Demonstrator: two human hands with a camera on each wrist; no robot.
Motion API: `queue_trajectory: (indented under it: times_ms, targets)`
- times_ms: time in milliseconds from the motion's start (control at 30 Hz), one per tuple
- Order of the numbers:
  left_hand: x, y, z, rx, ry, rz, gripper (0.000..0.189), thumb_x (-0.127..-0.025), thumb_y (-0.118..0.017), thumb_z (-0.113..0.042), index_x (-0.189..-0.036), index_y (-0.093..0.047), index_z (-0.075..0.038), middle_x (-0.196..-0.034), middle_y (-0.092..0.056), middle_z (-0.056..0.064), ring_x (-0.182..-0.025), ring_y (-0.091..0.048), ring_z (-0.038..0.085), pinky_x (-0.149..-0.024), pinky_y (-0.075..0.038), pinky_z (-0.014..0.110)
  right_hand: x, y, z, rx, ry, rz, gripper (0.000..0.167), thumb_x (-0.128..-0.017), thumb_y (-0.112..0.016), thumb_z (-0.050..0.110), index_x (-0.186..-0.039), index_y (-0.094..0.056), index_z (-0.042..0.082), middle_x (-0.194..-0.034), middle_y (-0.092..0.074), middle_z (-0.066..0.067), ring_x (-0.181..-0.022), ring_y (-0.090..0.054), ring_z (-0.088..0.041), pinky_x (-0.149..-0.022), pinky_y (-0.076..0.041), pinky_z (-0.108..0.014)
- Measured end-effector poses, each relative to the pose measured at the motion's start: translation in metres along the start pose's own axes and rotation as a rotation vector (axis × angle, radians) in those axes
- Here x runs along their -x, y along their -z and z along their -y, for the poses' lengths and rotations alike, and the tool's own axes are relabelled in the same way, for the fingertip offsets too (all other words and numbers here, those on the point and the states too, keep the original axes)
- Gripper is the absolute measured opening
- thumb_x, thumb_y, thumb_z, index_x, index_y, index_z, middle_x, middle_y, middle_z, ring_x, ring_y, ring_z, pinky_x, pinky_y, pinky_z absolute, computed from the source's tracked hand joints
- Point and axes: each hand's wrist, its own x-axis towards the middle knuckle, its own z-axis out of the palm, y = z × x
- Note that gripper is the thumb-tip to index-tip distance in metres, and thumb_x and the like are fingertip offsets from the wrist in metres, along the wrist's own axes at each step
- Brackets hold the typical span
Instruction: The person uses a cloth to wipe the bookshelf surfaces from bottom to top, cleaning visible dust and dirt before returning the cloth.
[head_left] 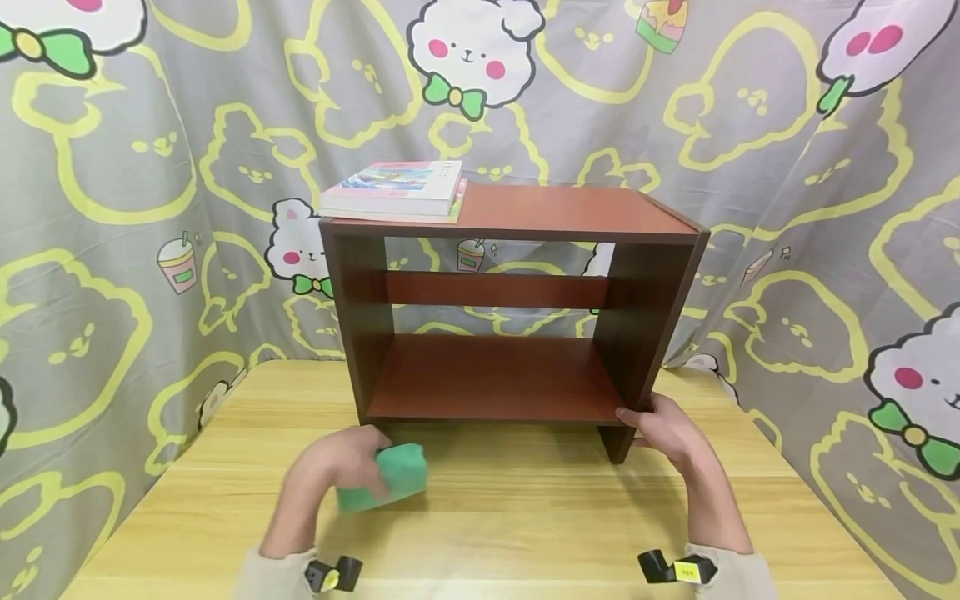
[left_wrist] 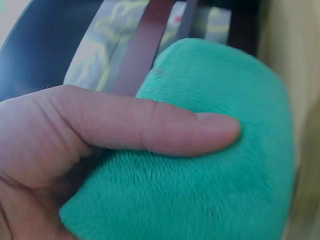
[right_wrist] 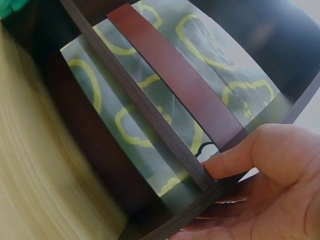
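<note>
My left hand (head_left: 341, 462) grips a folded green plush cloth (head_left: 405, 471) low in front of the shelf's left end. In the left wrist view the thumb lies straight across the fuzzy cloth (left_wrist: 215, 185), and the other fingers are hidden behind it. A dark brown wooden shelf (head_left: 502, 379) with reddish boards stands on the table. My right hand (head_left: 673, 429) holds its right side panel near the bottom. The thumb touches the front edge of the lower board (right_wrist: 145, 105), while the other fingers reach round the panel's outer side.
A few stacked books (head_left: 393, 187) lie on the left of the shelf's top board (head_left: 555, 208). The light wood table (head_left: 495, 525) spreads beneath everything. A patterned grey curtain (head_left: 247, 150) hangs behind and along both sides.
</note>
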Motion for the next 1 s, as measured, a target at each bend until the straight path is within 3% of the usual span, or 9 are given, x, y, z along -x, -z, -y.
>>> queue_trajectory:
  times_ms: [100, 233, 433, 633, 800, 1000]
  targets:
    - [0.005, 0.008, 0.018, 0.014, 0.065, 0.023, 0.037, -0.062, -0.086, -0.011, -0.095, -0.070, -0.005, -0.086, -0.065, 0.002, -0.080, -0.059, 0.021, -0.071, -0.052, 0.038, 0.001, 0.000, 0.000, -0.001, -0.006, -0.006, 0.063, -0.104, -0.050, 0.015, -0.151, -0.022, -0.017, -0.149, -0.038, -0.039, -0.139, -0.041, -0.050, -0.101, -0.051, -0.054]
    - [0.002, 0.011, 0.035, 0.040, 0.132, -0.001, 0.043, -0.067, -0.086, -0.013, -0.103, -0.066, 0.000, -0.092, -0.064, 0.006, -0.084, -0.059, 0.023, -0.075, -0.053, 0.042, 0.002, 0.001, 0.000, 0.005, -0.010, -0.010, 0.064, -0.104, -0.050, 0.016, -0.152, -0.022, -0.016, -0.150, -0.037, -0.039, -0.140, -0.039, -0.051, -0.101, -0.051, -0.053]
    - [-0.012, 0.004, 0.047, 0.090, 0.127, -0.068, 0.048, -0.067, -0.089, -0.012, -0.108, -0.069, 0.005, -0.093, -0.067, 0.007, -0.083, -0.061, 0.024, -0.076, -0.054, 0.042, 0.003, 0.003, 0.001, 0.016, -0.005, -0.021, 0.064, -0.105, -0.050, 0.017, -0.152, -0.023, -0.016, -0.150, -0.038, -0.039, -0.140, -0.040, -0.051, -0.101, -0.051, -0.054]
    - [-0.017, 0.005, 0.051, 0.094, 0.128, -0.086, 0.055, -0.066, -0.091, -0.015, -0.113, -0.071, 0.004, -0.096, -0.070, 0.008, -0.086, -0.063, 0.024, -0.079, -0.055, 0.044, 0.005, 0.005, 0.002, 0.023, -0.007, -0.034, 0.063, -0.104, -0.050, 0.018, -0.151, -0.024, -0.016, -0.149, -0.039, -0.038, -0.139, -0.041, -0.050, -0.100, -0.051, -0.053]
    - [-0.019, 0.002, 0.052, 0.010, 0.084, -0.119, 0.035, -0.068, -0.091, -0.011, -0.096, -0.074, 0.001, -0.084, -0.068, 0.004, -0.075, -0.058, 0.020, -0.069, -0.053, 0.036, 0.000, 0.001, -0.001, -0.006, 0.004, -0.023, 0.064, -0.104, -0.051, 0.016, -0.152, -0.023, -0.016, -0.151, -0.037, -0.039, -0.140, -0.039, -0.051, -0.101, -0.051, -0.055]
    - [-0.017, 0.000, 0.058, -0.088, -0.076, -0.196, 0.022, -0.066, -0.087, -0.002, -0.075, -0.068, -0.007, -0.068, -0.057, -0.002, -0.063, -0.048, 0.015, -0.059, -0.043, 0.030, 0.000, -0.002, -0.002, -0.013, -0.004, -0.024, 0.064, -0.104, -0.050, 0.015, -0.152, -0.022, -0.016, -0.151, -0.036, -0.039, -0.140, -0.039, -0.051, -0.101, -0.050, -0.055]
